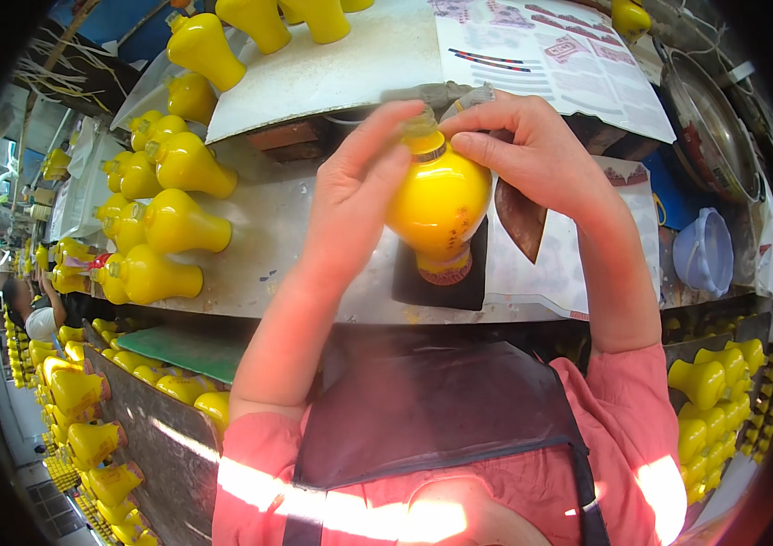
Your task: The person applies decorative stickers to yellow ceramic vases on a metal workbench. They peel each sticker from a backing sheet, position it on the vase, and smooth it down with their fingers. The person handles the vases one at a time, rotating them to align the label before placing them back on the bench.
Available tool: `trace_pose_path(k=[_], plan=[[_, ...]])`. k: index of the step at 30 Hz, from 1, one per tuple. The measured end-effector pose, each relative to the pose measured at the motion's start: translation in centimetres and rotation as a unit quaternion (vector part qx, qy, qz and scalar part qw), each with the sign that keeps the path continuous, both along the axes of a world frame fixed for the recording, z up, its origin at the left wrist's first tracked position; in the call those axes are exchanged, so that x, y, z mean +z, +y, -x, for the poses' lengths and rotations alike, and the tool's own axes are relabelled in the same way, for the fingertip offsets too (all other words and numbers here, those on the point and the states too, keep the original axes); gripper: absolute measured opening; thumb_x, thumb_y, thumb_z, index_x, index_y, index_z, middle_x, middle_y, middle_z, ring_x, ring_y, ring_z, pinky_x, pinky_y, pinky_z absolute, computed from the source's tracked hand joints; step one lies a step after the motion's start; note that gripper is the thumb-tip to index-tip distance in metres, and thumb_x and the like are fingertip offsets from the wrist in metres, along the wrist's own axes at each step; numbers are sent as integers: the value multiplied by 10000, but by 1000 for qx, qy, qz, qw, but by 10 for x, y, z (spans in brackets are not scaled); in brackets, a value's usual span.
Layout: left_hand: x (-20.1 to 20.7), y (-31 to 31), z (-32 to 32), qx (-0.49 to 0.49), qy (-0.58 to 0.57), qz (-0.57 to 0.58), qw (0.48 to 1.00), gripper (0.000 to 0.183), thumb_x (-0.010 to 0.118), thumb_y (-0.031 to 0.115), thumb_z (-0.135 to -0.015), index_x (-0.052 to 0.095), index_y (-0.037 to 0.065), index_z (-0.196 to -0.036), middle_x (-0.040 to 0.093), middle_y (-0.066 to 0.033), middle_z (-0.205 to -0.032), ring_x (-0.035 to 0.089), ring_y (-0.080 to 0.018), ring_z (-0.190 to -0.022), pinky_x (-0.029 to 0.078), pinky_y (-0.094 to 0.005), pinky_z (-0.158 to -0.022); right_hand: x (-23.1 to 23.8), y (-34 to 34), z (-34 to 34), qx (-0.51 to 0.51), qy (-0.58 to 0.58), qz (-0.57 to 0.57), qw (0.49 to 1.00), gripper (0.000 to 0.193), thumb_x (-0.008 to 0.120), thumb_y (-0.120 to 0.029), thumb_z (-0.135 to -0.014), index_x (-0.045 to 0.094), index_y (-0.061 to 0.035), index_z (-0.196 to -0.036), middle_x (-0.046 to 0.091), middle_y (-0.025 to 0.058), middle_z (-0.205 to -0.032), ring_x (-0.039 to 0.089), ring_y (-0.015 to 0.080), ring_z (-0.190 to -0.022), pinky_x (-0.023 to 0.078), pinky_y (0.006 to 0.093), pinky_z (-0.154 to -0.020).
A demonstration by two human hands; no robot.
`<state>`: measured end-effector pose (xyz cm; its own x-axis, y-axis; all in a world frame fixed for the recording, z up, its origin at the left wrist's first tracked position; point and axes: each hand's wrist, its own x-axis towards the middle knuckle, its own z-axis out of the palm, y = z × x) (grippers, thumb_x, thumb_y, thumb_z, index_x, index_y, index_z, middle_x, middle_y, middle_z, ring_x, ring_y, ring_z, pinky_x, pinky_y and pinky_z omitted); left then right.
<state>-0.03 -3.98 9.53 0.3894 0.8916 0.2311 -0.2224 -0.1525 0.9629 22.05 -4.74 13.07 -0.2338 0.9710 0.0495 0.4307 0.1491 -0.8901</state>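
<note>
A glossy yellow bottle (439, 196), with a round shoulder and narrow waist, leans on a dark pad (412, 289) in front of me. A dark band circles its neck, and small dark marks and a reddish pattern show lower down. My left hand (354, 187) is curved around the left side of the neck, its thumb and fingers against it. On the neck's right side, my right hand (541, 150) presses with bent thumb and index finger; anything thin between them cannot be made out. Close below that hand lies a brown pointed flat piece (521, 221).
Printed sheets (550, 55) with dark strips lie on a white board (341, 77) at the back. Several yellow bottles (188, 221) lie along the left; more crowd the lower left and right. A pale blue bucket (703, 252) stands right. Another person (40, 318) is far left.
</note>
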Motion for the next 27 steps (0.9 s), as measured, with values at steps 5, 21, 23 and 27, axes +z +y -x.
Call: trace_pose_path(k=[5, 21, 23, 27], plan=[[1, -1, -4, 24, -9, 27, 999, 374, 632, 54, -1003, 635, 47, -1376, 688, -62, -1254, 625, -122, -1144, 498, -293, -1018, 0, -7, 6, -25, 46, 12, 999, 250, 707, -172, -958, 757, 30, -1096, 731, 56, -842, 667, 87, -752, 525, 256, -684], [7, -9, -6, 29, -47, 76, 996, 431, 704, 16, -939, 653, 58, -1365, 714, -45, -1185, 644, -98, -1080, 522, -279, -968, -5, -10, 10, -45, 76, -19, 996, 272, 732, -219, -949, 762, 28, -1060, 699, 37, -677, 620, 67, -520, 480, 235, -502], [7, -11, -8, 30, -44, 71, 996, 439, 699, 16, -945, 643, 58, -1379, 711, -51, -1201, 645, -99, -1081, 526, -278, -963, -4, -12, 12, -46, 79, 6, 996, 279, 731, -223, -956, 758, 35, -1059, 693, 37, -655, 611, 70, -482, 471, 233, -471], [5, -11, -9, 44, -17, 46, 998, 483, 657, -13, -964, 588, 40, -1438, 718, -153, -1248, 680, -179, -1124, 541, -327, -1001, -2, -13, 18, -56, 51, -41, 996, 273, 733, -216, -954, 758, 40, -1047, 688, 40, -636, 599, 71, -445, 458, 230, -440]])
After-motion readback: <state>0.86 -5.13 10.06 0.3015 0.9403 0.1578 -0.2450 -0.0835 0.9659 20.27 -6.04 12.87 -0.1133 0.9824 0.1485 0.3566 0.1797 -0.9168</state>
